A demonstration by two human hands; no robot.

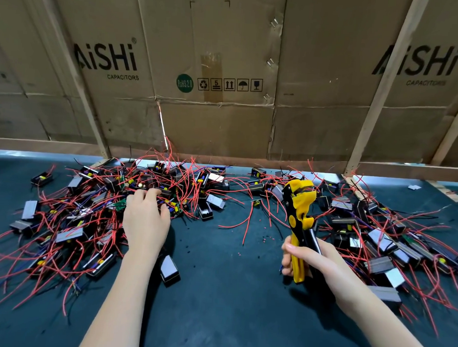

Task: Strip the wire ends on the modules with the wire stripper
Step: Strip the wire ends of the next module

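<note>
Modules [91,213] lie tangled in red wires across the tabletop [228,294] from 9 to 3 o'clock. Left hand [146,216] reaches in at 11 with fingers [154,193] curled on one; best lift it clear before feeding an end. Right hand [301,258] grips the wire stripper [299,210] upright at 2.

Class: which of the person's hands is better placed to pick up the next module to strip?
Left. The left hand already reaches into the module pile; the right hand is occupied gripping the wire stripper.
</note>
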